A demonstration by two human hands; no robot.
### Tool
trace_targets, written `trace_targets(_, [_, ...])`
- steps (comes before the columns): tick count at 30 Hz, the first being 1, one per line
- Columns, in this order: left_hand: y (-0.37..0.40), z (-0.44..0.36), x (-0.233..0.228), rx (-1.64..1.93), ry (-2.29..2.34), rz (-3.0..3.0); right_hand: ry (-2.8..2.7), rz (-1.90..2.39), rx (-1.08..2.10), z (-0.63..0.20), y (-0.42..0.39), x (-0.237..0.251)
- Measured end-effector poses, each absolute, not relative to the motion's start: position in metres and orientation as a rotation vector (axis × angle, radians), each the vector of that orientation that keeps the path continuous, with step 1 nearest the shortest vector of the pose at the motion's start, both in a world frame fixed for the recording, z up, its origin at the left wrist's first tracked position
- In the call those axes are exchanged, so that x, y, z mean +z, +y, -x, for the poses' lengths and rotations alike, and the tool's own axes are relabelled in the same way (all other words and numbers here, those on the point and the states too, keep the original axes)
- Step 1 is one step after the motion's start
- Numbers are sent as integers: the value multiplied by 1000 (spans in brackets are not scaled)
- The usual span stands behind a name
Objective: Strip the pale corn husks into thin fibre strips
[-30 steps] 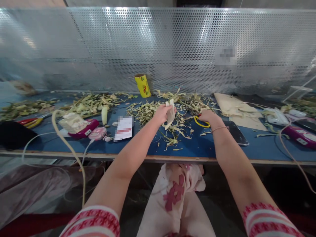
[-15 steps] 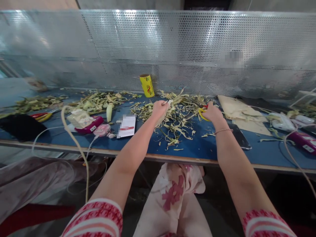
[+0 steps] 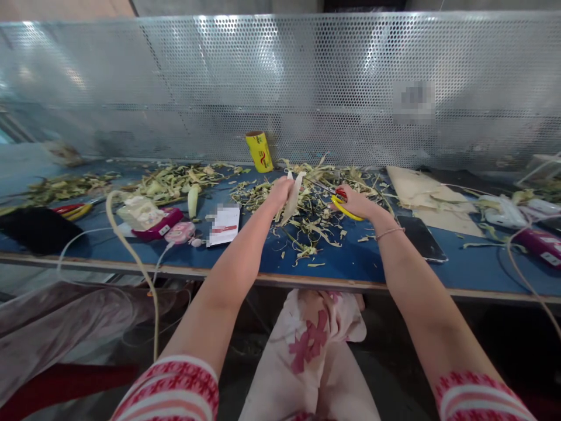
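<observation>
My left hand [image 3: 281,192] is closed on a pale, flat plant strip [image 3: 294,196], which hangs from the fingers over a heap of shredded plant trimmings [image 3: 315,228]. To its right, my right hand [image 3: 354,203] grips a pair of scissors [image 3: 346,210] with red and yellow handles. Their thin metal blades point left toward the strip, a short gap away. The fingers partly hide the handles. A yellow tube [image 3: 259,152] stands behind the heap, near the perforated metal panel.
A phone with a lit screen [image 3: 224,225] lies left of the heap, a dark phone [image 3: 421,238] on the right. Farther left are a purple device [image 3: 158,225], more trimmings [image 3: 175,180], a black pouch [image 3: 39,228] and cables. Brown paper [image 3: 432,202] lies at right.
My right hand has moved left with the scissors, nearer to my left hand. The plant strip now hangs lower and shows more fully.
</observation>
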State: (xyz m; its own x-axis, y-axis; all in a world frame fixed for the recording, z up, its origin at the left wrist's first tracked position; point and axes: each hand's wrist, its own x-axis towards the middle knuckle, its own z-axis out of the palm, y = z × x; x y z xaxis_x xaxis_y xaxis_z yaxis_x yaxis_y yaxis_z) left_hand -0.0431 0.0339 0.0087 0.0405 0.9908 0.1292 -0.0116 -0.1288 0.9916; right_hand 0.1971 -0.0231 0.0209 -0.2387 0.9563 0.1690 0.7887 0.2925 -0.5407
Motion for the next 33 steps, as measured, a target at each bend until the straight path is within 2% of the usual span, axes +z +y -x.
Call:
trace_targets(17, [14,43,18,984,1016,-1307,-2246,1516,515,-191,-32,27])
trace_targets(26, [17,48,20,979,1039,-1280,-2224,1546,531,-186,-41,39])
trace_targets(33, [19,50,21,1002,1040,-1276,-2166,1480,545,-194,-30,32])
